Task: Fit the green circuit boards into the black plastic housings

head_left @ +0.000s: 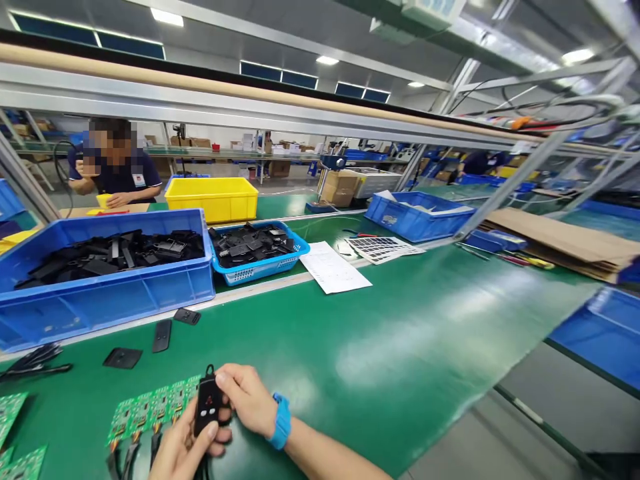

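A small black remote case (207, 402) with a red mark on its face is pinched between both my hands at the bottom of the view. My left hand (183, 447) grips its lower end with thumb and fingers. My right hand (247, 399), with a blue wristband, presses on its upper right side. Directly under and to the left lie green circuit boards (150, 410) with black clips at their lower edge. Loose black plastic parts (163, 335) lie on the green belt just beyond.
A large blue bin (107, 293) of black parts and a smaller blue basket (260, 265) stand beyond the white rail, with a yellow bin (213, 197) behind. A white paper sheet (334, 270) lies mid-belt. Another person (117, 173) sits across at the far left. Blue crates (600, 337) and cardboard (565, 240) are on the right.
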### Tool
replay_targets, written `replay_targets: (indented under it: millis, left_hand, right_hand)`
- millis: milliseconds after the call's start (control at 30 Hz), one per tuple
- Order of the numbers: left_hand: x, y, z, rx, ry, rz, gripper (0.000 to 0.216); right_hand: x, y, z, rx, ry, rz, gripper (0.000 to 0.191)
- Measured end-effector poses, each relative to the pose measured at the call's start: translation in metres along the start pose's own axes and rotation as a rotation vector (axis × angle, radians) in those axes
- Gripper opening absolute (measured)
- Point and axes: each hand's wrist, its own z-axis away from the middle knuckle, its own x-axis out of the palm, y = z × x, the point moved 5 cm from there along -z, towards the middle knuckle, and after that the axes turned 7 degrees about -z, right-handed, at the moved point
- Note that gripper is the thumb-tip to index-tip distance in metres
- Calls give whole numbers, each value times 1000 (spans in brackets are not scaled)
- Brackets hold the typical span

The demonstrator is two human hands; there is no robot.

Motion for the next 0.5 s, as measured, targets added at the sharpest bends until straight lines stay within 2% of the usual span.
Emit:
replay_targets:
  millis: [167, 300, 400, 500]
  left_hand:
    - [-5, -7, -3, 11, 30, -33, 67]
    - [-11, -19, -14, 13, -47, -89, 73]
    - [-9, -17, -16, 113, -149, -227, 75]
    - [-5, -12, -11, 251, -187, -398, 63]
  right_hand:
    - [4, -8, 4, -41, 36, 66, 54]
    - [5, -34, 8, -199, 0, 291, 33]
    - [-12, -46, 1, -171, -28, 455, 37]
    - [-51, -44, -13, -54, -44, 677, 36]
